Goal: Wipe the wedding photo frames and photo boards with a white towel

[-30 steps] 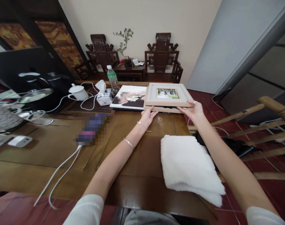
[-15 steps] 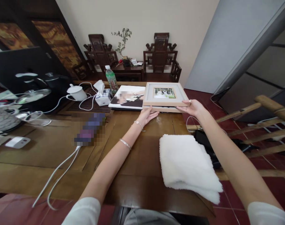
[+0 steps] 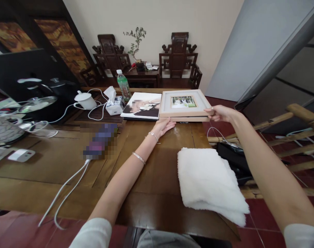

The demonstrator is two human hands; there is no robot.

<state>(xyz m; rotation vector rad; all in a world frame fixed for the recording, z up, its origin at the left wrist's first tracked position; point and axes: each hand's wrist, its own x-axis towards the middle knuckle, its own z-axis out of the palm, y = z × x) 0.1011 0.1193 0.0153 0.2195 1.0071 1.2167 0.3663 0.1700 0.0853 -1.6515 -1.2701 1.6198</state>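
A light wooden picture frame [image 3: 184, 103] lies flat at the far side of the brown wooden table [image 3: 151, 193], stacked on another frame beneath it. My right hand [image 3: 221, 113] grips its right front corner with the fingers closed on the edge. My left hand [image 3: 164, 126] rests at the front left edge of the stack, fingers stretched out flat on the table. A large photo print [image 3: 143, 106] lies just left of the frames.
A folded white fluffy towel [image 3: 209, 182] lies at the table's right front. A tissue box [image 3: 114, 103], green bottle [image 3: 122, 83], white teapot [image 3: 84, 100], kettles and white cables crowd the left. Dark carved chairs stand behind; a wooden chair sits on the right.
My right hand has slid from the frame's front edge to its right corner and closed on it. The left hand has barely moved.
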